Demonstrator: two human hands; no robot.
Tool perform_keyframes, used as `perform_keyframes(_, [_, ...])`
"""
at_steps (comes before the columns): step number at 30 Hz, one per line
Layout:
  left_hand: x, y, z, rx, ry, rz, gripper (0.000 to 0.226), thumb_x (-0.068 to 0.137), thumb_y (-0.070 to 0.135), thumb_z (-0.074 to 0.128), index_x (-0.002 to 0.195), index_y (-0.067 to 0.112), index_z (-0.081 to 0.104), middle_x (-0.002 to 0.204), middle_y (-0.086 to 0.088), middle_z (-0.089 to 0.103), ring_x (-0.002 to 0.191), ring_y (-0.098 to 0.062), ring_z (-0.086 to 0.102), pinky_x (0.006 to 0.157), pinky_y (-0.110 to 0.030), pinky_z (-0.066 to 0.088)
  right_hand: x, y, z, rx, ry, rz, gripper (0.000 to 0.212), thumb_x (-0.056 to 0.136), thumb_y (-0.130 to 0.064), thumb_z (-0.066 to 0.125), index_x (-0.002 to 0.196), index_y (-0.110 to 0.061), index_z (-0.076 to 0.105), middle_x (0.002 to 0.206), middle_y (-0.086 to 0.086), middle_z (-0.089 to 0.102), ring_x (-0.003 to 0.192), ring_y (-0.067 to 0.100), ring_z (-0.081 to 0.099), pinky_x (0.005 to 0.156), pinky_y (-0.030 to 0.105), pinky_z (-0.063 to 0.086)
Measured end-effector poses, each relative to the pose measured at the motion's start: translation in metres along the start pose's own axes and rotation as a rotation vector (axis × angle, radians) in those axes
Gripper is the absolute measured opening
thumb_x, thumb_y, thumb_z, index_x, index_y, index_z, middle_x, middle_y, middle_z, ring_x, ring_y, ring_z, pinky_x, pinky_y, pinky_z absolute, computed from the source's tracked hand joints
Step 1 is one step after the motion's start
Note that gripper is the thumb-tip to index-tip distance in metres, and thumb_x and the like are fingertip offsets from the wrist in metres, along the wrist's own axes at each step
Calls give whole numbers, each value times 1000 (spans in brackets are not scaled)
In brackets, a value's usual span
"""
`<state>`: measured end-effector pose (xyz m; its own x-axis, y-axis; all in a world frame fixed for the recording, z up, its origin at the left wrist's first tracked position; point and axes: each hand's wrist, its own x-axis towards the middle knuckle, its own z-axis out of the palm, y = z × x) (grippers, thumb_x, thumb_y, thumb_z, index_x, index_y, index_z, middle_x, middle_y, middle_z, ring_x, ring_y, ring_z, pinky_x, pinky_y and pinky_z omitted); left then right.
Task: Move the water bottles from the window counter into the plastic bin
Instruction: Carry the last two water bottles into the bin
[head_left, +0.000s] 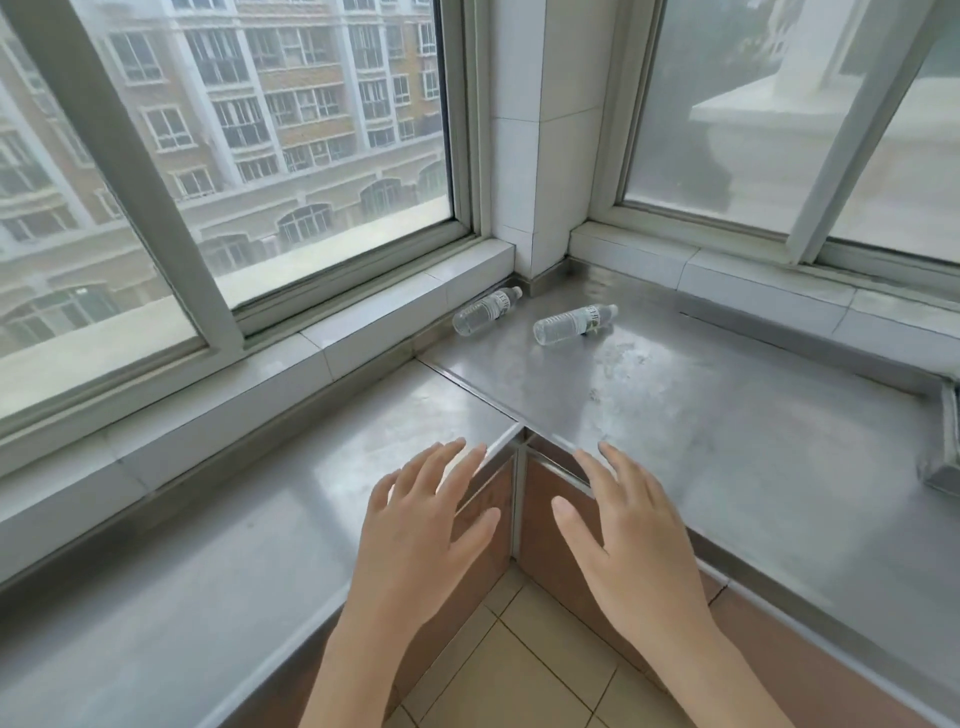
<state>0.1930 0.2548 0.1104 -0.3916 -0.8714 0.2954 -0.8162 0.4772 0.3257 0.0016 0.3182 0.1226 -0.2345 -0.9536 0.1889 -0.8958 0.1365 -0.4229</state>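
Observation:
Two clear water bottles lie on their sides on the steel corner counter (701, 415) near the window. The left bottle (485, 310) rests against the tiled sill, cap pointing right and away. The right bottle (574, 324) lies out on the counter, cap also to the right. My left hand (421, 525) and my right hand (631, 540) hover over the counter's inner corner with fingers spread and straight, holding nothing. Both hands are well short of the bottles. No plastic bin is in view.
Windows run along both walls above a tiled sill (363, 332), meeting at a white tiled pillar (540, 156). A metal edge, perhaps a sink rim (943, 447), shows at the far right. Brown cabinet fronts (550, 525) and floor tiles (519, 670) lie below my hands.

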Motion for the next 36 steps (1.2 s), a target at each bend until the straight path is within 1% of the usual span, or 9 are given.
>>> perform_keyframes(7, [127, -37, 49, 15, -27, -10, 58, 88, 57, 39, 144, 40, 44, 146, 16, 49, 135, -7, 36, 108, -36, 33, 125, 26, 31, -17, -27, 32, 76, 81, -67, 8, 146, -33, 29, 155, -6, 26, 142, 15, 20, 115, 36, 21])
perform_keyframes(11, [207, -53, 71, 6, -69, 3, 61, 87, 57, 37, 143, 36, 48, 143, 12, 54, 133, -16, 49, 104, -42, 41, 199, 37, 49, -29, -58, 58, 75, 81, -67, 10, 145, -32, 31, 155, -5, 26, 142, 14, 21, 114, 35, 21])
perform_keyframes(13, [245, -60, 80, 10, -81, 22, 61, 87, 57, 36, 142, 34, 48, 143, 10, 54, 133, -18, 50, 103, -43, 42, 233, 44, 54, -32, -55, 77, 74, 82, -65, 13, 144, -31, 34, 154, -4, 28, 141, 14, 23, 113, 35, 23])
perform_keyframes(17, [311, -75, 101, 7, -99, 32, 62, 87, 58, 35, 143, 34, 47, 144, 11, 53, 133, -18, 49, 103, -42, 41, 291, 58, 64, -24, -64, 121, 76, 80, -66, 12, 143, -30, 35, 154, -5, 28, 140, 14, 24, 112, 33, 24])
perform_keyframes(21, [357, -90, 127, 10, -114, 7, 59, 88, 56, 42, 142, 33, 48, 143, 10, 54, 132, -18, 51, 102, -42, 42, 345, 74, 82, -13, -107, 145, 76, 80, -67, 13, 143, -31, 35, 154, -4, 28, 139, 15, 25, 111, 34, 27])
perform_keyframes(26, [414, -110, 168, 11, -147, -52, 58, 92, 48, 57, 146, 34, 44, 149, 12, 48, 137, -14, 43, 105, -37, 36, 415, 102, 113, 15, -166, 157, 56, 92, -52, 40, 142, -27, 37, 153, -1, 29, 137, 19, 28, 107, 35, 29])
perform_keyframes(30, [464, -127, 202, -12, -216, -134, 59, 96, 49, 51, 150, 37, 34, 153, 17, 39, 140, -10, 35, 107, -32, 30, 474, 127, 146, 32, -229, 208, 55, 93, -49, 44, 142, -26, 36, 155, -1, 24, 135, 21, 29, 100, 35, 35])
perform_keyframes(33, [505, -143, 235, 17, -278, -192, 60, 97, 47, 49, 153, 35, 29, 154, 11, 39, 141, -15, 35, 109, -35, 31, 514, 149, 179, 50, -255, 261, 55, 92, -45, 49, 141, -22, 38, 156, 2, 21, 136, 26, 26, 100, 38, 37])
perform_keyframes(36, [539, -152, 272, 53, -377, -275, 61, 96, 39, 53, 152, 30, 31, 155, 6, 38, 141, -21, 35, 109, -39, 31, 544, 169, 210, 57, -286, 305, 55, 91, -41, 53, 139, -18, 41, 158, 6, 16, 140, 31, 18, 104, 42, 34])
